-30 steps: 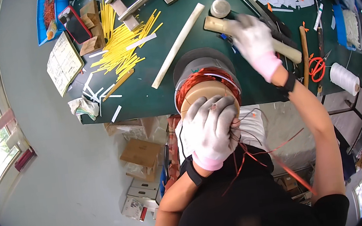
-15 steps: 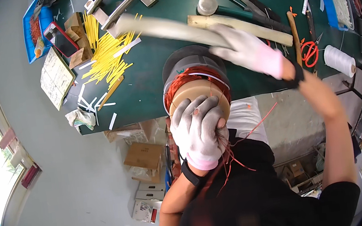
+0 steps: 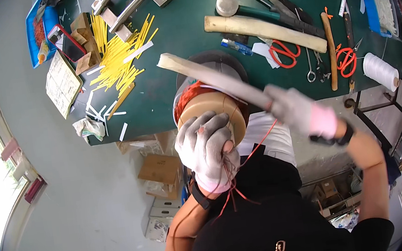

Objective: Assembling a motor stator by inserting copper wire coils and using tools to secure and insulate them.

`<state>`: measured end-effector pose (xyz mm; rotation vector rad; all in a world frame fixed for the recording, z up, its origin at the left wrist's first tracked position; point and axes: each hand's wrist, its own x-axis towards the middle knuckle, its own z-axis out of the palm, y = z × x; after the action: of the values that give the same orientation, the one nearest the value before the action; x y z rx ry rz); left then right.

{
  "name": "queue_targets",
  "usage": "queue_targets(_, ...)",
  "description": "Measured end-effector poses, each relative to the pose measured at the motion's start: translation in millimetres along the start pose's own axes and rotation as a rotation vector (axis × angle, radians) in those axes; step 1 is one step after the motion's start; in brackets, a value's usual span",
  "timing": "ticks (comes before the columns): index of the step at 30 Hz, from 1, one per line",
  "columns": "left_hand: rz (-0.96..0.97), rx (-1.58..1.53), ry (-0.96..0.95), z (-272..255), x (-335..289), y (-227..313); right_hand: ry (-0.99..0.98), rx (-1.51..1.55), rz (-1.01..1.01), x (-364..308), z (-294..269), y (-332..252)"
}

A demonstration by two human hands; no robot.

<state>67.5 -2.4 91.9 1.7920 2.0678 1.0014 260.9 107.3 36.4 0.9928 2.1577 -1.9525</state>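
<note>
My left hand (image 3: 205,148), in a greyed white glove with a pink cuff, is closed over the near side of a tan round block (image 3: 208,105). What lies under its fingers is hidden. Several thin reddish wires (image 3: 230,185) hang out below its thumb. Behind the block, red-orange wire coils (image 3: 188,98) sit inside a dark grey cylindrical housing (image 3: 226,64). Blurred by motion, my gloved right hand (image 3: 296,109) grips the near end of a pale wooden stick (image 3: 210,77). The stick slants up to the left, across the view of the housing and coils.
On the green table (image 3: 168,33) lie yellow strips (image 3: 119,60), a second thick wooden stick (image 3: 264,30), a mallet (image 3: 227,6), red-handled scissors (image 3: 285,53) and a metal frame (image 3: 132,7). A white thread spool (image 3: 381,71) stands by the right edge. Cardboard boxes (image 3: 159,174) rest below.
My right hand has come down towards me with the stick, uncovering scissors and a blue tube-like item. My left hand and the tan block have shifted slightly left.
</note>
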Motion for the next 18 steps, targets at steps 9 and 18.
queue_targets(9, 0.088, -0.035, -0.133, -14, 4, -5, -0.122, 0.021, 0.037, 31, -46, -13)
queue_targets(18, 0.242, -0.108, -0.194, -15, 11, -15, -0.256, -0.004, 0.14, 80, -82, -18)
